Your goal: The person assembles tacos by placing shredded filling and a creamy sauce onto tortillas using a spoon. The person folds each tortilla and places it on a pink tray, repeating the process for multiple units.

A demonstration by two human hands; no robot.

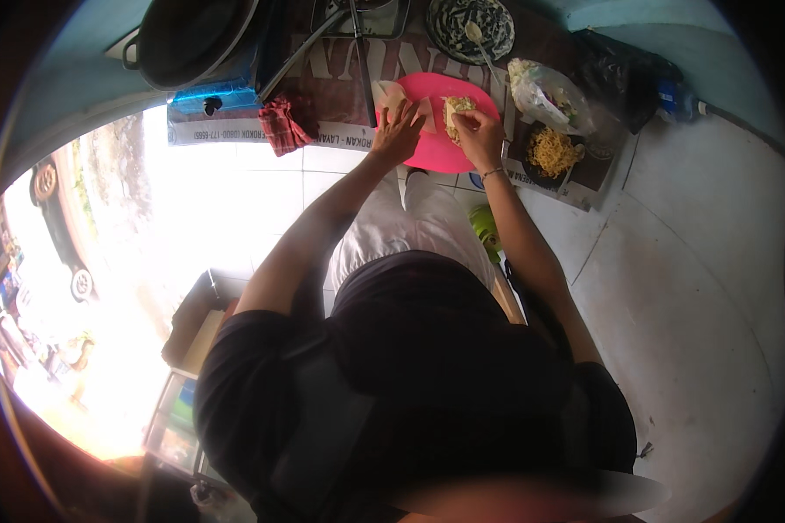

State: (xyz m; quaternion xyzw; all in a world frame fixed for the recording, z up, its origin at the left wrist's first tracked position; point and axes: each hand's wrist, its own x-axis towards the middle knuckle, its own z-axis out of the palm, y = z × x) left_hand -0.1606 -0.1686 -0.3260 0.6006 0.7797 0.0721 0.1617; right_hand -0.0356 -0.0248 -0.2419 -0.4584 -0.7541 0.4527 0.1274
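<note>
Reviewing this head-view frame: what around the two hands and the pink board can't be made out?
- Head view: the left hand covers the pale wrapper under it on the pink board; grip unclear.
- Right hand: its fingertips hide part of the filling; too small to tell a pinch.
- Black pan: cut off by the top edge.
- Patterned bowl: contents too small.
- Window area at left: overexposed.

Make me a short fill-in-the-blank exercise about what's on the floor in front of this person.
1. Both hands work over a round board coloured ____.
2. The right hand pinches at a wrapper topped with filling, while the left hand presses a thin pale ____.
3. The dark dish to the right holds yellow ____.
4. A checked red ____ lies left of the board.

Missing words: pink; wrapper; noodles; cloth
</note>
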